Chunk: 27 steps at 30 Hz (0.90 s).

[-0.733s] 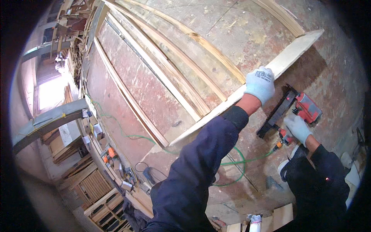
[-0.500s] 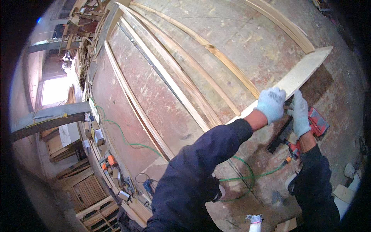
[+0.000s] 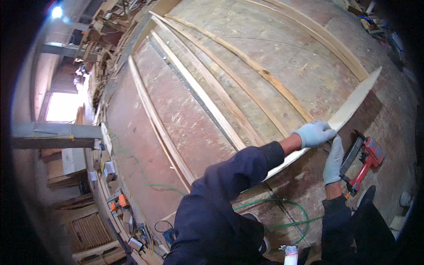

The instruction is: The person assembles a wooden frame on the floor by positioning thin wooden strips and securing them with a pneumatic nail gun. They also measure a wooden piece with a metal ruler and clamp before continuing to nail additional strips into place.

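Note:
A pale wooden board (image 3: 355, 104) stands on edge across the near end of several long wooden strips. My left hand (image 3: 314, 133), in a whitish glove, is closed over the board's upper edge. Just below it, my gloved right hand (image 3: 334, 161) is upright at the board's near side. Its fingers are pressed together, their tips close to the left fingertips; what they pinch, if anything, is hidden. To the right of that hand, a red and black nail gun (image 3: 373, 154) lies on the floor.
Long strips, such as a knotty one (image 3: 265, 75), run away across the worn reddish floor. A longer timber (image 3: 327, 39) meets the board's far end. A green air hose (image 3: 282, 201) loops near my legs. Scrap wood (image 3: 106, 48) is piled at the far left, beside tools (image 3: 119, 203).
My view has shifted, and the nail gun now shows more fully beside my right hand. My left hand has turned flatter over the board; my right fingertips have come nearer to it.

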Each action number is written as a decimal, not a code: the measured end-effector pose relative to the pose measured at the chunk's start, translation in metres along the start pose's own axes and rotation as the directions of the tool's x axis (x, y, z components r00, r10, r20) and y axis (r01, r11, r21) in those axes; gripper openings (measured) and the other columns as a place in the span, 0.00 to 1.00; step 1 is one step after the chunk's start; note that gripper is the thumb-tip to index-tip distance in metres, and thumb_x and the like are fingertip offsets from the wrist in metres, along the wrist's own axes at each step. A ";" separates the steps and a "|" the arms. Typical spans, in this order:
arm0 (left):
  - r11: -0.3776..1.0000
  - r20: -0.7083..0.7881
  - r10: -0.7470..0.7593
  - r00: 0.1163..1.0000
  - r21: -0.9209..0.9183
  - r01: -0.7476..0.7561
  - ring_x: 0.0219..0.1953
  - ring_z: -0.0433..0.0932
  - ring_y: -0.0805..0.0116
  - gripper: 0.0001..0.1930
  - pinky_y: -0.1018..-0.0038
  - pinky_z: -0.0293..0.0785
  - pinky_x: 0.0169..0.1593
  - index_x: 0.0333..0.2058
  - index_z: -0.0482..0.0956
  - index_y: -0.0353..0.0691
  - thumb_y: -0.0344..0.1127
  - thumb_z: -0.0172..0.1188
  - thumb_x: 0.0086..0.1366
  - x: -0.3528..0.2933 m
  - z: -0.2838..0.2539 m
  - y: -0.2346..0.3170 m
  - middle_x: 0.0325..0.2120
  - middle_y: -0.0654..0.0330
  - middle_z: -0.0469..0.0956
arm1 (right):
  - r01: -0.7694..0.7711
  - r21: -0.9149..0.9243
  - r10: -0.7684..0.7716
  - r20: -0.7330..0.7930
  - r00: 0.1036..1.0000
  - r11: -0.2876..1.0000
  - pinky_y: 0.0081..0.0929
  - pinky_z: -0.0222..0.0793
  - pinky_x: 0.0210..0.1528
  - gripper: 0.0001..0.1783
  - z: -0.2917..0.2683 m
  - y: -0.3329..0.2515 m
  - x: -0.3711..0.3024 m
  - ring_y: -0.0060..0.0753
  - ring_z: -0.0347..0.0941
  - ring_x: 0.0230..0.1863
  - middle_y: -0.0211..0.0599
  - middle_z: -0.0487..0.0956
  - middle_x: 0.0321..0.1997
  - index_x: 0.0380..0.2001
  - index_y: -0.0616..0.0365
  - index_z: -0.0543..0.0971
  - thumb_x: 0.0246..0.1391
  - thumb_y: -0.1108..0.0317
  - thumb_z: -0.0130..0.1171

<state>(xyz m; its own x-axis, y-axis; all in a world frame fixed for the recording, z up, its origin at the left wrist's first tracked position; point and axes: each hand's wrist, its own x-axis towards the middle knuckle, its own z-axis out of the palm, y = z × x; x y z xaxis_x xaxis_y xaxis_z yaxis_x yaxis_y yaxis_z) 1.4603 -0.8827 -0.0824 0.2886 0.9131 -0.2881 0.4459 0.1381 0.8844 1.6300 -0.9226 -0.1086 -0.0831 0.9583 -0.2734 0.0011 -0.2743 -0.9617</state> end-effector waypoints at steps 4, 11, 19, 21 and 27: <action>0.989 0.155 0.099 0.983 -0.122 -0.080 0.45 0.83 0.62 0.23 0.66 0.79 0.48 0.47 0.83 0.43 0.55 0.50 0.73 0.011 -0.010 -0.026 0.43 0.55 0.84 | 0.129 -0.427 -0.134 0.018 0.991 0.895 0.34 0.67 0.62 0.23 0.020 -0.005 -0.041 0.36 0.73 0.57 0.45 0.78 0.57 0.60 0.64 0.73 0.73 0.59 0.43; 0.768 0.330 -0.016 0.944 -0.600 0.223 0.46 0.84 0.63 0.26 0.67 0.78 0.52 0.51 0.82 0.33 0.54 0.53 0.75 0.027 0.000 -0.054 0.46 0.54 0.85 | 0.025 -0.704 -0.198 -0.165 0.966 0.710 0.51 0.64 0.65 0.46 0.067 0.013 -0.068 0.64 0.69 0.62 0.63 0.73 0.62 0.66 0.72 0.64 0.54 0.51 0.67; 0.688 0.241 0.006 0.971 -0.706 0.171 0.43 0.83 0.72 0.20 0.72 0.77 0.49 0.49 0.83 0.40 0.50 0.55 0.74 0.002 0.005 -0.072 0.43 0.61 0.86 | 0.151 -0.672 -0.346 -0.165 0.924 0.725 0.38 0.74 0.60 0.36 0.062 0.041 -0.060 0.44 0.73 0.60 0.49 0.72 0.61 0.64 0.62 0.69 0.54 0.66 0.68; 0.706 0.204 -0.065 0.977 -0.682 0.189 0.42 0.82 0.73 0.20 0.72 0.77 0.47 0.49 0.83 0.40 0.50 0.55 0.74 -0.007 0.001 -0.080 0.42 0.61 0.85 | 0.201 -0.638 -0.371 -0.144 0.917 0.744 0.38 0.74 0.61 0.35 0.070 0.052 -0.058 0.42 0.72 0.63 0.48 0.71 0.63 0.65 0.59 0.68 0.56 0.67 0.67; 0.854 0.203 -0.061 0.977 -0.495 0.156 0.49 0.83 0.68 0.21 0.68 0.79 0.53 0.51 0.83 0.41 0.52 0.56 0.73 -0.032 0.000 -0.098 0.46 0.60 0.84 | 0.143 -0.380 -0.257 -0.267 0.929 0.914 0.40 0.64 0.70 0.33 0.085 0.071 -0.062 0.47 0.72 0.64 0.51 0.73 0.64 0.65 0.63 0.68 0.58 0.70 0.65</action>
<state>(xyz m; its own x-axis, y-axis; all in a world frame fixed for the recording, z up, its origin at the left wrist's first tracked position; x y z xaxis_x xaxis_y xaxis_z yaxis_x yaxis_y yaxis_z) 1.4077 -0.9255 -0.1597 0.4270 0.8059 -0.4102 0.0063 0.4510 0.8925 1.5504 -1.0080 -0.1585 0.1889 0.9819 -0.0126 0.3682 -0.0827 -0.9260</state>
